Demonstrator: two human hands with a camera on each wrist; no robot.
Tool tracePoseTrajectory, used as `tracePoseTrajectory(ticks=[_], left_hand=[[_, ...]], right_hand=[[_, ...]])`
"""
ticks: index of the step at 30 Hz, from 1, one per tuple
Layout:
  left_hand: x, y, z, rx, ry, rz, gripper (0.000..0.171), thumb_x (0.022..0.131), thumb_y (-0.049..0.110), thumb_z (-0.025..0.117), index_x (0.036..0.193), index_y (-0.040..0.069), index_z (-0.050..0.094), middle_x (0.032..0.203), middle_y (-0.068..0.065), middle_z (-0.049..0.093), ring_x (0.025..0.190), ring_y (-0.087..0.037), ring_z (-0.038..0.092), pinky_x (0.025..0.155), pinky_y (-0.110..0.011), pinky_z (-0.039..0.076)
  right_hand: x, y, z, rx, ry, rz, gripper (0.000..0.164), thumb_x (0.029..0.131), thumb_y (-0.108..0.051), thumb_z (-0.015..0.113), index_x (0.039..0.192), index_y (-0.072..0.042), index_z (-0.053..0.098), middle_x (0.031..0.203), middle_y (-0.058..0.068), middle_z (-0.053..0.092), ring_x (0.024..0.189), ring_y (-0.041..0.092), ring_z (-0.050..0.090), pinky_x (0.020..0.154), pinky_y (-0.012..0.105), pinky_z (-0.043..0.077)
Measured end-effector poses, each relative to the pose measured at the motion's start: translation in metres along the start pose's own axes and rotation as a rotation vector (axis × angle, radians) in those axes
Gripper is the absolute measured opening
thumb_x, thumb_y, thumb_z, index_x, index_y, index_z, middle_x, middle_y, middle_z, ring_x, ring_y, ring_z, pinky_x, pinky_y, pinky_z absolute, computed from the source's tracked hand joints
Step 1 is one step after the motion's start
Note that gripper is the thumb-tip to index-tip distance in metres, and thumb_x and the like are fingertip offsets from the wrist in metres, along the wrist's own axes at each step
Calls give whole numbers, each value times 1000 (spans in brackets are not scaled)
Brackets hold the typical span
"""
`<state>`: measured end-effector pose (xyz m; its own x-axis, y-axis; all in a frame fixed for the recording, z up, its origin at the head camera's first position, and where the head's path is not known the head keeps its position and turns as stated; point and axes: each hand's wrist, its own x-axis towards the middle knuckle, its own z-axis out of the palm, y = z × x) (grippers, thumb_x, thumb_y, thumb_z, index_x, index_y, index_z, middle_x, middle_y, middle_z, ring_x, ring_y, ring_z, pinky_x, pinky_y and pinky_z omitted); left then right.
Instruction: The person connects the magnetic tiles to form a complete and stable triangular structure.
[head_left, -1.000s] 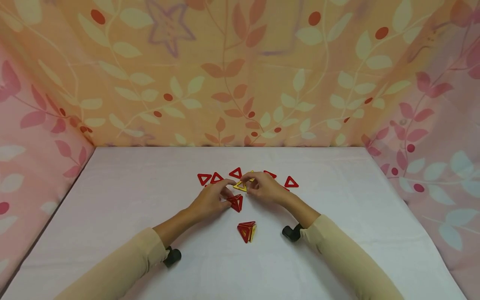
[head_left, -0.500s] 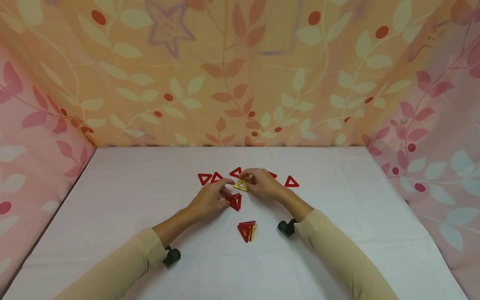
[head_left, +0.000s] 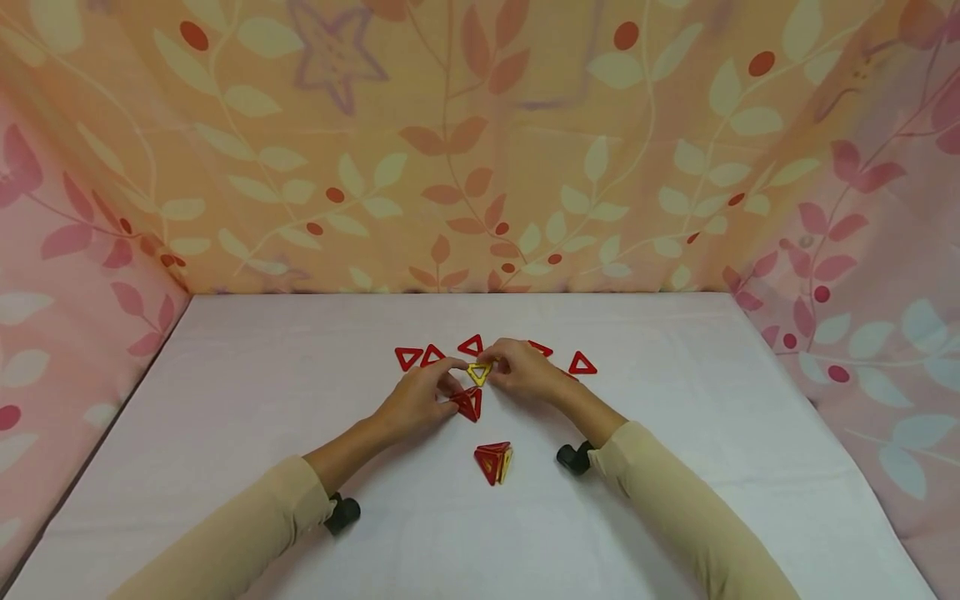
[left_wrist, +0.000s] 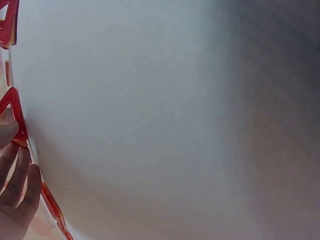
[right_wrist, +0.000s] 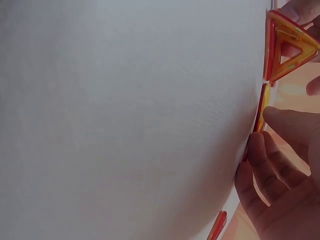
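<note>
My left hand (head_left: 420,402) pinches a small standing assembly of red triangular magnetic tiles (head_left: 469,404), thumb on its near side. In the left wrist view the thumb lies on the red tile (left_wrist: 19,117), with fingers close below. In the right wrist view the assembly shows a yellow-orange face (right_wrist: 295,47) and a red edge. Just beyond it, my right hand (head_left: 521,367) pinches a yellow triangular magnetic tile (head_left: 478,374) whose point faces me. Left fingertips come right up to that tile's far left corner. Nearer me stands a red and yellow pyramid of tiles (head_left: 492,462).
Loose red triangular tiles (head_left: 408,357) lie beyond both hands, among them a far middle tile (head_left: 471,345) and a far right tile (head_left: 582,364). Some are partly hidden by the hands. The white table (head_left: 300,333) ends at a patterned cloth wall (head_left: 345,167).
The yellow tile has turned from pointing away to pointing toward me and come slightly nearer the red assembly. My right hand has shifted a little left; the left hand stays nearly still.
</note>
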<state>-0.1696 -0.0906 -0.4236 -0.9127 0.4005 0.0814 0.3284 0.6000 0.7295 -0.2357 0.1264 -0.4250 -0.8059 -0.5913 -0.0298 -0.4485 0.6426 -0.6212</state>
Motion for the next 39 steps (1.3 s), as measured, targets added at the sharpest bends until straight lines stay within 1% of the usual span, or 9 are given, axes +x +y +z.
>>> tracePoseTrajectory(ticks=[6,10,14,16,20,23,26,35,39], left_hand=[[0,0,1,4,0,-2,54,81,-2,79,130,8,59,91,5,72,88,-14,66,86,-37,54],[1,0,1,9,-3,-3,54,81,-2,79,130,9,59,92,4,72,89,-14,67,87,-37,54],[1,0,0,13,2,0,54,81,-1,79,130,8,59,92,5,72,90,-14,67,87,-37,54],[1,-1,0,15,3,-3,54,81,-1,79,131,8,59,92,5,72,90,-14,67,87,-38,54],[0,-1,0,19,4,-12,54,82,0,79,131,9,59,93,5,72,91,-14,66,87,-37,53],[0,-2,0,20,4,-19,54,82,1,79,131,9,59,93,6,72,91,-14,66,87,-36,54],[0,-2,0,16,1,-26,54,82,1,79,131,9,58,94,5,72,91,-14,66,87,-35,54],[-1,-3,1,8,-2,-10,54,83,2,79,132,8,58,95,4,71,91,-14,65,87,-35,54],[-1,-3,1,5,0,-4,53,83,2,78,132,8,58,94,4,71,90,-13,66,87,-35,54]], right_hand=[[-1,-1,1,-56,-3,-35,19,90,-5,72,109,-7,74,105,1,66,91,15,57,81,28,51],[-2,0,1,-110,4,-42,14,90,-6,72,103,-7,75,103,1,65,89,14,57,80,28,51],[-6,1,0,-135,11,-49,12,89,-5,72,100,-7,76,103,2,65,90,14,58,81,29,51],[-8,2,-1,-137,14,-51,12,88,-5,72,99,-7,75,104,2,65,91,15,59,83,30,51],[-15,1,-4,-135,12,-41,11,88,-7,72,99,-8,76,102,1,65,90,15,58,81,29,51],[-21,1,-7,-131,-1,-43,12,86,-7,74,98,-8,76,99,0,64,87,15,56,78,28,50],[-26,1,-8,-129,-21,-52,12,86,-7,74,98,-9,76,100,-1,64,87,14,56,79,28,50],[-40,3,-8,-112,-30,-40,18,87,-11,76,104,-12,72,97,-5,64,86,12,54,78,28,50],[-43,4,-8,-113,-34,-45,17,87,-10,76,103,-12,73,97,-5,65,85,11,55,77,28,50]])
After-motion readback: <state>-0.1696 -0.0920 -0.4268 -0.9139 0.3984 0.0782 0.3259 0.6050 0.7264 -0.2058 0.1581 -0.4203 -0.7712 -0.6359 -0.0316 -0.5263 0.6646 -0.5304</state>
